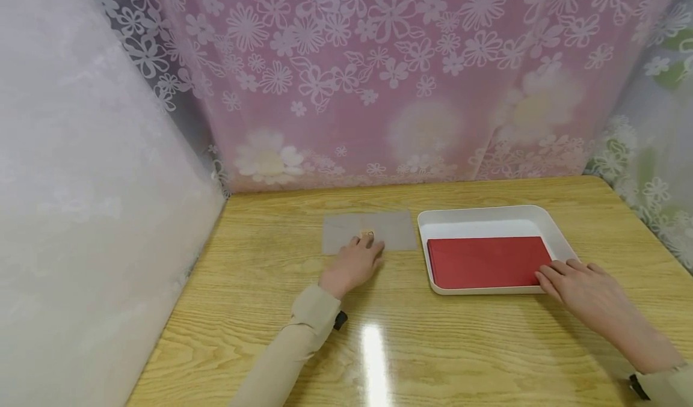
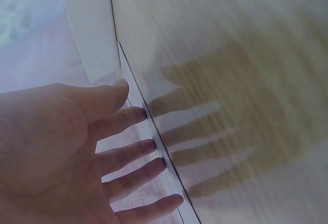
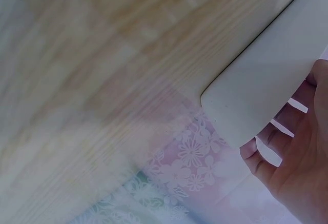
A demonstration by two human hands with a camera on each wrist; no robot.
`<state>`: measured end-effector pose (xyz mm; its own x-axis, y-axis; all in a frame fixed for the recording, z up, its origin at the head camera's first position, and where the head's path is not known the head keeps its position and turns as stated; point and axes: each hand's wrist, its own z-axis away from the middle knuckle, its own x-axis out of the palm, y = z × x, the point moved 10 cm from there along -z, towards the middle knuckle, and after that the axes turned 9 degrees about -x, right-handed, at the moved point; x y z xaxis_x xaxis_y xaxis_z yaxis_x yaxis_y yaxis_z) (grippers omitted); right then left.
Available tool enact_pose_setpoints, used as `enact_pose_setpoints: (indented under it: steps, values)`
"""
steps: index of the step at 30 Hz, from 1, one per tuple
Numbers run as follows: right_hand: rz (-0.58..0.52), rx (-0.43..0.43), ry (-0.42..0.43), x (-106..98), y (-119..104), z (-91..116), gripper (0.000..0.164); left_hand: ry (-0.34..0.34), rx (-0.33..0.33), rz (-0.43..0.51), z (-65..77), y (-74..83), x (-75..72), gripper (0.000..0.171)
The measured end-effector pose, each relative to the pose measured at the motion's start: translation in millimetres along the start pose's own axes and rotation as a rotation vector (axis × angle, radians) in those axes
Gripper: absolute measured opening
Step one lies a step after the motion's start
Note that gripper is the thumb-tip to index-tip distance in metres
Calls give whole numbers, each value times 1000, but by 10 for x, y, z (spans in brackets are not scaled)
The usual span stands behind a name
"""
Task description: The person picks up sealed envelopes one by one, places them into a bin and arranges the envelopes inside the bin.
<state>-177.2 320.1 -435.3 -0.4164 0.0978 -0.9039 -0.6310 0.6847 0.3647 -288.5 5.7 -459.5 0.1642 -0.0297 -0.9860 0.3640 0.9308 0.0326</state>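
Note:
A flat grey, translucent-looking envelope (image 1: 397,231) with a small tan sticker (image 1: 367,233) lies on the table. My left hand (image 1: 353,264) rests on it, fingers spread and its fingertips touching the surface around the sticker. In the left wrist view, the fingers of that hand (image 2: 56,131) reach the envelope's thin edge. To the right, a white tray (image 1: 479,216) holds a flat red rectangular item (image 1: 489,263), possibly a stack. My right hand (image 1: 582,287) rests over the tray's front right corner, fingertips at its rim, as the right wrist view shows near the tray wall (image 3: 266,80).
The light wooden table (image 1: 260,311) carries the envelope and tray side by side. A pink floral curtain (image 1: 352,94) hangs behind its far edge. A white sheet (image 1: 92,214) stands along the left side, and a flowered cloth (image 1: 655,172) hangs on the right.

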Motion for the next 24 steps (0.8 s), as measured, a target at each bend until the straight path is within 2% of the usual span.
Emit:
enact_pose_setpoints:
  steps: [1, 6, 8, 10, 12, 14, 16, 17, 18, 19, 20, 23, 24]
  values:
    - [-1, 2, 2, 3, 3, 3, 32, 0, 1, 6, 26, 9, 0, 50]
    - [-12, 4, 5, 0, 4, 8, 30, 22, 17, 28, 136, 38, 11, 50]
    - [-8, -2, 5, -4, 0, 11, 23, 30, 21, 28, 181, 45, 14, 50]
    - [-12, 2, 5, -4, 7, 13, 27, 25, 20, 29, 229, 49, 24, 51]
    - [-11, 3, 10, -8, 12, 15, 55, 24, 22, 22, 279, 58, 30, 52]
    - [-18, 11, 11, -5, 26, 13, 63, 26, 25, 7, 330, 69, 34, 52]
    - [-23, 18, 11, -2, 35, 13, 63, 34, 31, -12, 377, 84, 37, 53]
    - [-21, 16, 20, -10, 33, 14, 78, 44, 36, -24, 399, 93, 34, 52]
    - [-25, 17, 18, -6, 32, 13, 66, 51, 39, -31, 419, 99, 34, 52]
    - [-25, 18, 20, -5, 32, 13, 65, 57, 41, -37, 439, 106, 34, 52]
    - [-21, 14, 26, -10, 26, 15, 74, 64, 44, -44, 457, 113, 32, 52]
    - [-20, 4, 29, -16, 8, 10, 28, 80, 45, -50, 519, 132, 20, 51]
    - [-17, 2, 33, -17, 4, 10, 26, 81, 45, -52, 543, 140, 17, 50]
